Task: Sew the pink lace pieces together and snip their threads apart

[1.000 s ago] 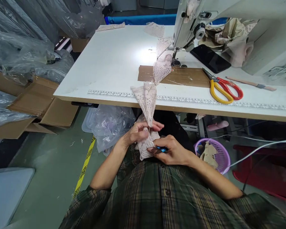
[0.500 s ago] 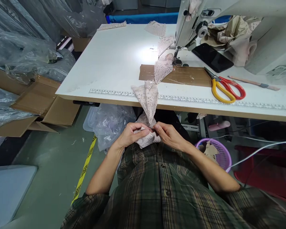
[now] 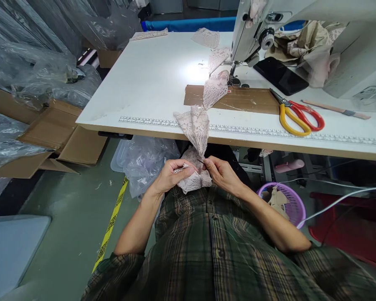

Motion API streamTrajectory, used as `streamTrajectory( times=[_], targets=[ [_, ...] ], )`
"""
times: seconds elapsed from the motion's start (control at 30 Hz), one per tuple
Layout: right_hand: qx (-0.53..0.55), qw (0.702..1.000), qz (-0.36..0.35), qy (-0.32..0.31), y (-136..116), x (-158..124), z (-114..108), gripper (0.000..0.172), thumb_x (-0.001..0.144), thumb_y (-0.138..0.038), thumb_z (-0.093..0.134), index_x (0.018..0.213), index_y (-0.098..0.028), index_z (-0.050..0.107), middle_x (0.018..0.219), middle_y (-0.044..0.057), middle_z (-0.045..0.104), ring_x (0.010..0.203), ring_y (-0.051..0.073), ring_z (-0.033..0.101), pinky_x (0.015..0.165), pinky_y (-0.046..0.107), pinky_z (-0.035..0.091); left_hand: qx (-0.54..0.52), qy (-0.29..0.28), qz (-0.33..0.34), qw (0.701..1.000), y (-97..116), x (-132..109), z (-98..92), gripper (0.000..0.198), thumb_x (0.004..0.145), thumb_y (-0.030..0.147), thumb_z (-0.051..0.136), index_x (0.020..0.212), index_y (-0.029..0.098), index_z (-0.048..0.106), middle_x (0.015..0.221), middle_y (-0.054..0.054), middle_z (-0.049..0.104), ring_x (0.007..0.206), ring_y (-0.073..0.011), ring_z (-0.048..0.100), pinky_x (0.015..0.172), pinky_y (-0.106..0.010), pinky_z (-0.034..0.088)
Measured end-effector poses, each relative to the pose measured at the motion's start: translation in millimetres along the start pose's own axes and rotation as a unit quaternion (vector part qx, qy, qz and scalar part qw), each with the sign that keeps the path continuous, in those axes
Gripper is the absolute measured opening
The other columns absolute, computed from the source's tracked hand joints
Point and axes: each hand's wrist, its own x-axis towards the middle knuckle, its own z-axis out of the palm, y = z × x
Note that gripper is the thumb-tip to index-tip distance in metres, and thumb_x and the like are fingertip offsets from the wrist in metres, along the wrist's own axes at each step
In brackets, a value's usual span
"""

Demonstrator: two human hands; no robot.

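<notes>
Pale lace (image 3: 198,127) hangs over the front edge of the worktop (image 3: 138,83), its lowest folds between the hands. The left hand (image 3: 171,176) pinches those folds; the right hand (image 3: 222,173), just beside, clasps a thin dark tool (image 3: 201,161) at the lace's narrow part.

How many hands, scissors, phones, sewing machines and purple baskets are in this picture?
Hands: 2, the left hand and right hand, both at the pale lace
Scissors: 1 pair
Black phone: 1
Sewing machine: 1
Purple basket: 1
Total: 6
</notes>
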Motion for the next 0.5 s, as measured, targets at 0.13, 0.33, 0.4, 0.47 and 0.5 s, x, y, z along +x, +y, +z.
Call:
streamTrajectory(
  times=[0.13, 0.33, 0.4, 0.47, 0.5],
  targets=[
    [0.001, 1.0, -0.016, -0.024, -2, -5, 0, 0.047, 0.098, -0.057, 0.034, 0.079, -0.018, 0.054, 0.065, -0.002, 0.049, 0.06, 0.012, 0.043, 0.058, 0.025, 0.034, -0.014, -0.009, -0.011, 1.0, -2, 1, -0.6, 0.035, 0.073, 0.047, 0.076, 0.078, 0.013, 0.075, 0.078, -0.006, 0.072, 0.07, -0.0162, 0.062, 0.066, -0.025, 0.047],
    [0.016, 1.0, -0.007, 0.008, 1, -3, 9, 0.044, 0.097, -0.055, 0.039, 0.075, -0.019, 0.053, 0.065, -0.002, 0.049, 0.061, 0.012, 0.044, 0.061, 0.026, 0.035, 0.001, -0.001, -0.013, 1.0, -3, 1, 1.6, 0.032, 0.075, 0.044, 0.076, 0.077, 0.013, 0.073, 0.076, -0.005, 0.071, 0.07, -0.0153, 0.062, 0.067, -0.024, 0.047],
    [0.068, 0.998, -0.009, -0.004, 7, -5, 13, 0.042, 0.093, -0.058, 0.045, 0.079, -0.019, 0.051, 0.067, -0.003, 0.046, 0.061, 0.011, 0.042, 0.059, 0.024, 0.035, 0.004, -0.007, -0.016, 1.0, -3, 1, 1.9, 0.033, 0.077, 0.045, 0.074, 0.08, 0.012, 0.073, 0.078, -0.005, 0.072, 0.07, -0.0159, 0.063, 0.068, -0.025, 0.048],
    [0.117, 0.992, -0.007, -0.049, 14, -8, 17, 0.043, 0.087, -0.061, 0.055, 0.083, -0.019, 0.05, 0.07, -0.004, 0.045, 0.061, 0.01, 0.039, 0.056, 0.023, 0.035, 0.027, -0.017, -0.015, 0.999, -4, 5, 1.0, 0.035, 0.079, 0.047, 0.071, 0.086, 0.013, 0.073, 0.081, -0.006, 0.073, 0.072, -0.017, 0.064, 0.068, -0.026, 0.049],
    [0.123, 0.99, -0.001, -0.07, 18, -10, 18, 0.044, 0.083, -0.062, 0.059, 0.084, -0.019, 0.049, 0.07, -0.004, 0.044, 0.061, 0.01, 0.038, 0.055, 0.023, 0.034, 0.052, -0.019, -0.005, 0.998, -6, 8, -0.1, 0.035, 0.08, 0.047, 0.07, 0.089, 0.013, 0.074, 0.083, -0.006, 0.073, 0.075, -0.018, 0.065, 0.071, -0.027, 0.05]
  ],
)
